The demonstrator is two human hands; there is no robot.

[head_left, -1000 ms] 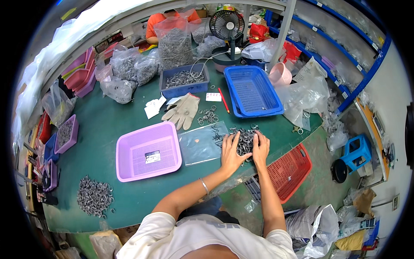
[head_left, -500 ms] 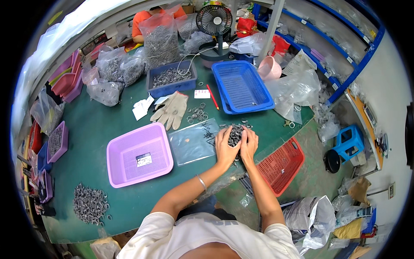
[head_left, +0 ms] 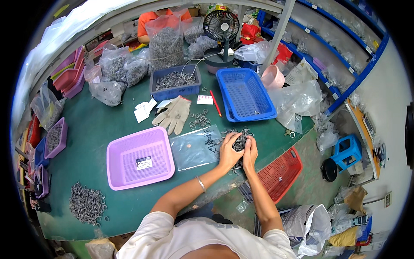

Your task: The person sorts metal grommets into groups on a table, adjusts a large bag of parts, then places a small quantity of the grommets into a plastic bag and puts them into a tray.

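Beside purple basket (head_left: 140, 157), bagged metal rings (head_left: 196, 146)

left hand (head_left: 228, 151) and right hand (head_left: 250, 152) drawn closer together, cupping the metal rings (head_left: 238, 141) (earlier spread flat)

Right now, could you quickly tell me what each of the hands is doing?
Left hand: fingers curled over the pile of small metal rings; a firm grip cannot be told.
Right hand: cupped against the same pile, likewise unclear.
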